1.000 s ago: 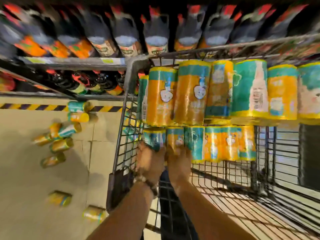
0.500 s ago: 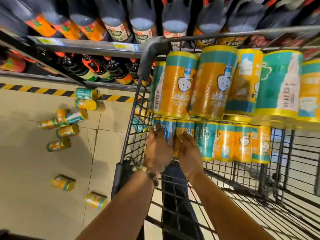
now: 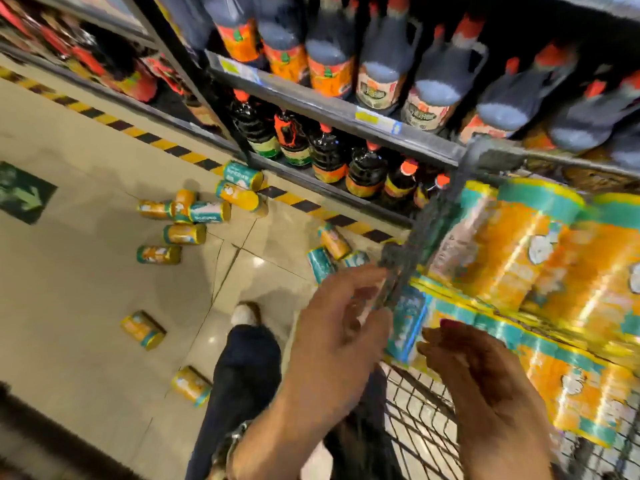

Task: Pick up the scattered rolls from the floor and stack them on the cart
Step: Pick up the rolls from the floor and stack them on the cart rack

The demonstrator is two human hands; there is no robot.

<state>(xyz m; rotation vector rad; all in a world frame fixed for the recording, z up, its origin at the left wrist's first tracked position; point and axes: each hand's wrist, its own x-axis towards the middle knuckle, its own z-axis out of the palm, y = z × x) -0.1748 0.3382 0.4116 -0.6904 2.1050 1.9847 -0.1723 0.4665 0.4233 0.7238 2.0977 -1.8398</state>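
Hovering at black wire cart (image 3: 420,429) edge: left hand (image 3: 337,327), right hand (image 3: 485,382), fingers relaxed, gripping nothing; orange-and-teal cylindrical rolls (image 3: 519,251) stacked inside; loose rolls (image 3: 183,233) on beige tiled floor (image 3: 86,282)

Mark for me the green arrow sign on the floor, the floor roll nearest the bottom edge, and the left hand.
green arrow sign (image 3: 26,196): head view, on the arrow.
bottom floor roll (image 3: 191,385): head view, middle of its orange wrap.
left hand (image 3: 334,332): head view, back of the hand.
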